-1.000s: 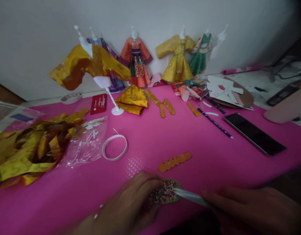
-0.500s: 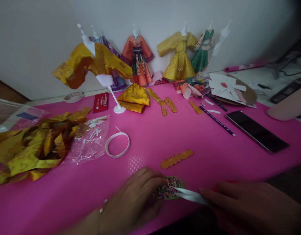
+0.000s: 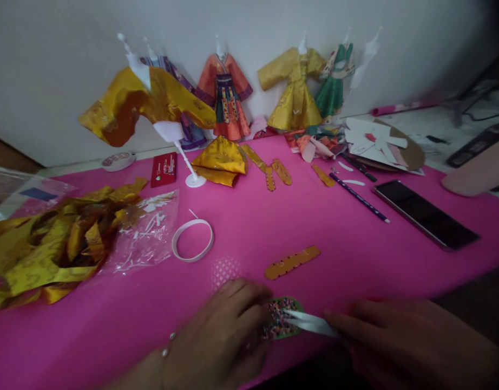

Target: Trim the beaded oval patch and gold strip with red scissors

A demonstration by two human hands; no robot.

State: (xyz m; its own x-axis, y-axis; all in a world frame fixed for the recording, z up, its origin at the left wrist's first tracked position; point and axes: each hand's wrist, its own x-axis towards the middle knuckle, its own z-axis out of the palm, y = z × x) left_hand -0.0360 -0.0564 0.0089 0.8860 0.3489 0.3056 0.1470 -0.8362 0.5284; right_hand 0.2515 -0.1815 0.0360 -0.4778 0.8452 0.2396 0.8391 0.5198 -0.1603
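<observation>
My left hand [image 3: 233,327], wearing a thin bracelet with small beads, is closed on the left end of a small patterned fabric piece [image 3: 284,314]. This piece has a multicoloured speckled print, a green border and a rounded right end; its left part is hidden under the fingers. My right hand [image 3: 412,341] grips a pair of scissors [image 3: 314,323], with hints of red at the handles and the rest of them hidden in the dark. Their blades, slightly apart, point left and lie over the patterned piece. Just beyond it is a golden strip [image 3: 292,262] with dark marks along its edges.
Golden fabric scraps [image 3: 71,233] and a clear bag [image 3: 152,233] lie left, near a white tape ring [image 3: 192,240]. Dressed mini mannequins [image 3: 229,97] line the wall. A dark pencil [image 3: 359,197] and a phone [image 3: 426,214] lie right on the pink mat [image 3: 152,314].
The whole view shifts slightly left. The scissor blades stay over the patterned piece, a little more of which shows beside my left fingers.
</observation>
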